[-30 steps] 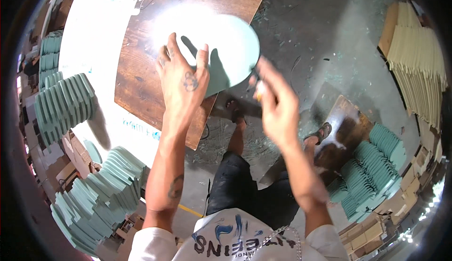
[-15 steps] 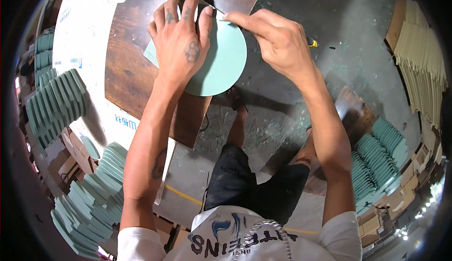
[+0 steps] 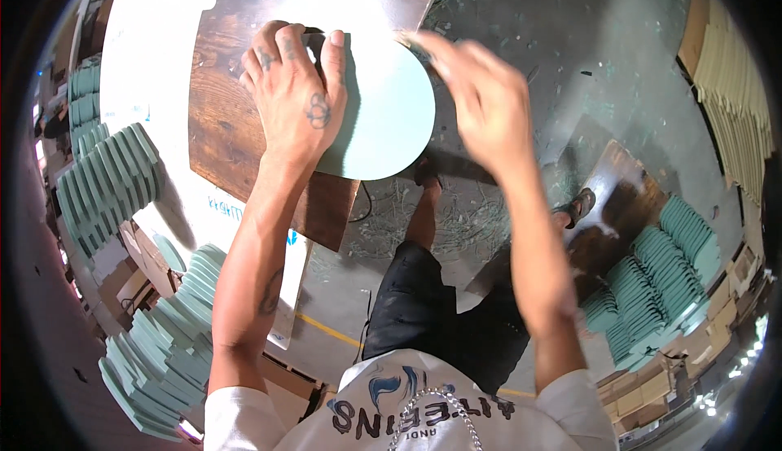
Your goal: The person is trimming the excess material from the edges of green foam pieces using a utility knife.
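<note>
A pale green round disc [image 3: 391, 117] lies on the brown wood-grain board and juts past its right edge. My left hand [image 3: 297, 101] presses down on the disc's left part. Its fingers are bent toward the far edge and the thumb lies along the top. My right hand [image 3: 481, 97], smeared by motion, is closed just right of the disc's upper right rim. A slim tool, which looks like a utility knife, is in its fingers, the tip [image 3: 402, 37] near the rim. Most of the tool is hidden by the hand.
The wood-grain board [image 3: 224, 117] rests on a white sheet-covered table [image 3: 151, 52]. Stacked green pieces [image 3: 110, 182] stand at the left, with more green stacks [image 3: 664, 264] on a board at the right. Cream sheets [image 3: 733, 85] are piled far right. Scraps litter the grey floor [image 3: 521, 11].
My right hand has moved slightly down at the disc's rim and is now blurred. My left hand stays on the disc, its fingers a little more bent. The view has shifted slightly.
</note>
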A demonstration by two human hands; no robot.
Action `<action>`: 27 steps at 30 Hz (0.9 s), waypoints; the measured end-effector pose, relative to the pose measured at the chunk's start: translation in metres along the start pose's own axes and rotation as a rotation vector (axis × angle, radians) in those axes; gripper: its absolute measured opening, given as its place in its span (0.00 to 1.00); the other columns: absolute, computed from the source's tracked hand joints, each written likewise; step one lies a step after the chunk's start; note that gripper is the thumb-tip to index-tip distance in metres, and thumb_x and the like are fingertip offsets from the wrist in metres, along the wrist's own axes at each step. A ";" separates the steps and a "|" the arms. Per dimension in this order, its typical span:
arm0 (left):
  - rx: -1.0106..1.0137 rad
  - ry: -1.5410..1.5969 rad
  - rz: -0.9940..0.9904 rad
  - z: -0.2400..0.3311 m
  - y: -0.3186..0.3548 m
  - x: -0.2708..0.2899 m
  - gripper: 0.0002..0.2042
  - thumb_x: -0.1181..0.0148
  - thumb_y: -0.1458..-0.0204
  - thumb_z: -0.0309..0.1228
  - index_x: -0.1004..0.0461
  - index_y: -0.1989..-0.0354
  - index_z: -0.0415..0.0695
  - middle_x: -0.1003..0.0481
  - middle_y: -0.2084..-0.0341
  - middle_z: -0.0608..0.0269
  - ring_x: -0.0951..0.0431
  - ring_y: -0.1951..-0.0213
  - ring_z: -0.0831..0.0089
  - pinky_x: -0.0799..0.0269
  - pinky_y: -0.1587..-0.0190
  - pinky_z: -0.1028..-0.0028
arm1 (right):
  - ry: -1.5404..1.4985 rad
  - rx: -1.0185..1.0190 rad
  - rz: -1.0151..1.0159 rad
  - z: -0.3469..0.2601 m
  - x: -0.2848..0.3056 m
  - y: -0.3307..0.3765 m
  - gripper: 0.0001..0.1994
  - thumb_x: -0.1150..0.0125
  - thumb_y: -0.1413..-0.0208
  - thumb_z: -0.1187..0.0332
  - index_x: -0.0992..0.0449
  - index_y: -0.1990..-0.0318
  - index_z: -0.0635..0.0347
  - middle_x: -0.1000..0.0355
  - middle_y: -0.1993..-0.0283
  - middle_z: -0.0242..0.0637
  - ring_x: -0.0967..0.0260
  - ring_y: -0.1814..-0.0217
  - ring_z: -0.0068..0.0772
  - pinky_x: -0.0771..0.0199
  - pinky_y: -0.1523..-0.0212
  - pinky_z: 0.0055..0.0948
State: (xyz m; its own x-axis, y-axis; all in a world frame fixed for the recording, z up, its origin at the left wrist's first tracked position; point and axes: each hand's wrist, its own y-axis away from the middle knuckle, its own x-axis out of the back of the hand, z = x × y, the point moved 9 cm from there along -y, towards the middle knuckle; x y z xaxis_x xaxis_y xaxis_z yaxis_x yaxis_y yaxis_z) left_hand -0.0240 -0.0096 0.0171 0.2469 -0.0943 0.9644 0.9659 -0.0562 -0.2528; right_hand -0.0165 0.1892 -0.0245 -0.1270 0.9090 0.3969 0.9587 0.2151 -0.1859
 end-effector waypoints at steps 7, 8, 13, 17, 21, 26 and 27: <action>0.152 0.068 -0.050 -0.006 -0.004 -0.011 0.26 0.51 0.31 0.52 0.32 0.46 0.35 0.33 0.47 0.44 0.36 0.43 0.48 0.44 0.38 0.45 | 0.024 0.346 0.001 -0.007 0.000 -0.018 0.22 0.44 0.42 0.79 0.16 0.45 0.44 0.20 0.63 0.37 0.22 0.64 0.36 0.19 0.60 0.33; 0.155 0.062 -0.054 -0.010 -0.001 -0.011 0.26 0.51 0.31 0.52 0.32 0.46 0.35 0.33 0.47 0.44 0.36 0.43 0.48 0.44 0.38 0.45 | 0.024 0.300 0.062 -0.013 0.001 0.002 0.22 0.45 0.42 0.81 0.16 0.45 0.44 0.21 0.64 0.34 0.23 0.64 0.33 0.19 0.61 0.34; 0.109 0.050 0.025 -0.002 -0.001 -0.007 0.23 0.48 0.33 0.47 0.30 0.49 0.34 0.32 0.49 0.43 0.34 0.46 0.44 0.41 0.43 0.45 | 0.162 0.126 0.238 -0.037 -0.016 0.115 0.22 0.36 0.44 0.76 0.16 0.43 0.40 0.25 0.60 0.34 0.25 0.57 0.35 0.25 0.56 0.36; 0.162 0.085 -0.006 -0.009 0.000 -0.011 0.27 0.51 0.32 0.51 0.30 0.45 0.34 0.32 0.48 0.42 0.36 0.44 0.46 0.44 0.39 0.46 | 0.056 0.119 0.267 -0.043 -0.030 0.144 0.23 0.33 0.48 0.78 0.15 0.44 0.44 0.25 0.59 0.35 0.25 0.57 0.35 0.26 0.57 0.33; 0.140 0.109 0.023 -0.008 -0.001 -0.008 0.28 0.51 0.32 0.52 0.29 0.47 0.33 0.32 0.49 0.42 0.36 0.45 0.46 0.43 0.39 0.46 | -0.022 -0.020 0.431 -0.018 -0.001 0.087 0.28 0.34 0.51 0.83 0.18 0.41 0.51 0.26 0.58 0.39 0.28 0.60 0.37 0.27 0.60 0.34; 0.144 0.102 0.046 -0.007 0.001 -0.012 0.26 0.50 0.32 0.51 0.29 0.46 0.35 0.31 0.50 0.43 0.36 0.46 0.46 0.43 0.40 0.45 | 0.000 0.011 0.340 -0.048 -0.052 0.133 0.29 0.39 0.49 0.84 0.19 0.39 0.50 0.27 0.57 0.39 0.30 0.57 0.40 0.26 0.55 0.39; 0.149 0.096 0.044 -0.009 0.002 -0.011 0.26 0.50 0.32 0.51 0.29 0.46 0.35 0.31 0.50 0.43 0.36 0.46 0.46 0.43 0.40 0.45 | 0.049 0.074 0.240 -0.063 -0.068 0.140 0.27 0.39 0.49 0.83 0.19 0.40 0.50 0.28 0.56 0.39 0.29 0.56 0.40 0.26 0.54 0.40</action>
State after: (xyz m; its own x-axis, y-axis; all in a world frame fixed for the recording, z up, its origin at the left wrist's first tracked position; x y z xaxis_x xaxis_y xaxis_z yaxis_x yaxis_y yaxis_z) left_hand -0.0252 -0.0173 0.0056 0.2873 -0.1882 0.9392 0.9570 0.0969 -0.2733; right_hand 0.1425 0.1354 -0.0212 0.1162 0.9194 0.3759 0.9384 0.0224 -0.3449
